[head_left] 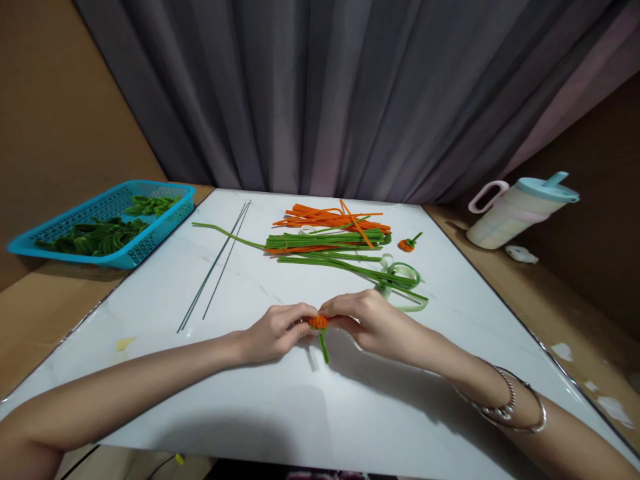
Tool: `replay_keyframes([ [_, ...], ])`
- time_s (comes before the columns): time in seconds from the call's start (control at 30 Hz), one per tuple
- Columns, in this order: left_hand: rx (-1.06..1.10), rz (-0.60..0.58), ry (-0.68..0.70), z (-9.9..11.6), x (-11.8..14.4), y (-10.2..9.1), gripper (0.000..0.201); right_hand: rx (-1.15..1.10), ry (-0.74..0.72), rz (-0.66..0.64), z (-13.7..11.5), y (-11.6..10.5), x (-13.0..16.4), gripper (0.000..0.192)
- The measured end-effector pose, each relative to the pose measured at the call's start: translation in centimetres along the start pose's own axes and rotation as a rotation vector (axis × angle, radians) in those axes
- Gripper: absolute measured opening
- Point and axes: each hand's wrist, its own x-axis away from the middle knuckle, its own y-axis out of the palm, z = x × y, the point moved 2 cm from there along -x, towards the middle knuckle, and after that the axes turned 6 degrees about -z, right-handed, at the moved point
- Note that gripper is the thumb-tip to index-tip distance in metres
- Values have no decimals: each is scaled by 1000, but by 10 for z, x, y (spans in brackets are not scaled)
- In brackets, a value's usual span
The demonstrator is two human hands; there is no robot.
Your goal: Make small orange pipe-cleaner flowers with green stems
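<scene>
Between the fingers of both hands is a small orange pipe-cleaner pumpkin [319, 323] with a green stem hanging down toward me. My left hand [280, 330] pinches it from the left, fingers closed. From the other side, my right hand [363, 320] grips it with thumb and fingertips. Beyond the hands lie a bundle of green pipe cleaners [325, 241] and a pile of orange pipe cleaners [320, 217]. A second orange pumpkin [407, 245] with a green stem rests to the right of the bundle.
Thin dark green wires [220, 260] lie left of the bundle. Rolls of pale green tape [404, 275] sit near my right hand. A blue basket [65, 257] of green looped pieces stands at left. At right are a tumbler [520, 212] and a small white object [521, 254].
</scene>
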Motion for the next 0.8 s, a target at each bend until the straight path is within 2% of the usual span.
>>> replay_keyframes([
  [0.13,-22,6,-8,0,0,-1,15,60,-10,3,-2,0,1,23],
  [0.4,6,-13,-52,2,-3,-1,15,32,-29,40,-5,3,2,26],
  [0.67,17,-68,-106,2,-4,0,14,-12,117,-7,0,1,-3,27],
  [0.8,76,-94,-215,3,-6,-1,12,-201,217,-3,10,1,-8,20],
])
